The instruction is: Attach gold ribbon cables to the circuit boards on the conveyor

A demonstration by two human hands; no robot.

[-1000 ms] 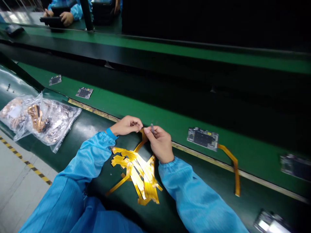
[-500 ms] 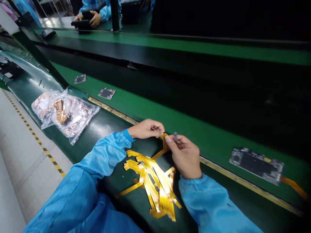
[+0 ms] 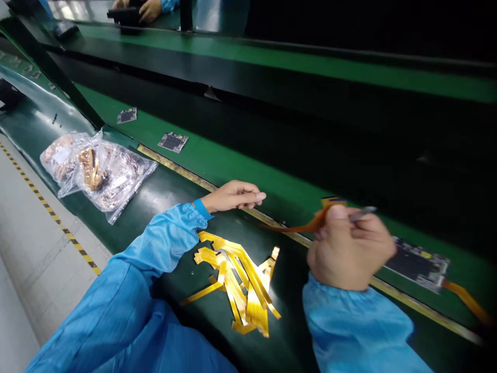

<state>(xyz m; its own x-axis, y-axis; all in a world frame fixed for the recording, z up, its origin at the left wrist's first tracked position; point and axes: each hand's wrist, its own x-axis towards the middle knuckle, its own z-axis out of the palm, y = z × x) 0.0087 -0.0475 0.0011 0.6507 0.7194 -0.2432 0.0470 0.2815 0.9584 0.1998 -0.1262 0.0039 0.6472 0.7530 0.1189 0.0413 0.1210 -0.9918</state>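
My right hand (image 3: 351, 248), blurred by motion, pinches an orange flex cable (image 3: 316, 223) between thumb and finger. The cable's tail trails off to the left. A thin grey stick-like tool (image 3: 363, 213) is also tucked in this hand's fingers. To the left, my left hand (image 3: 235, 197) hovers near the belt's edge strip, its thumb against the closed fingers and nothing showing in them. Below both hands, a loose pile of yellow-gold flex cables (image 3: 236, 290) lies on the dark green bench. Partly behind my right hand is a circuit board (image 3: 421, 264) with an orange flex cable (image 3: 468, 300) at its right end.
Clear plastic bags (image 3: 99, 171) of parts lie on the bench at left. Two more circuit boards, a nearer one (image 3: 173, 142) and a farther one (image 3: 127, 115), rest on the green belt (image 3: 233, 171). Across the line, a co-worker's hands (image 3: 149, 10) hold a black device.
My right hand has moved right, toward the circuit board, carrying the flex cable and the grey tool. My left hand has let go of that cable and stays about where it was.
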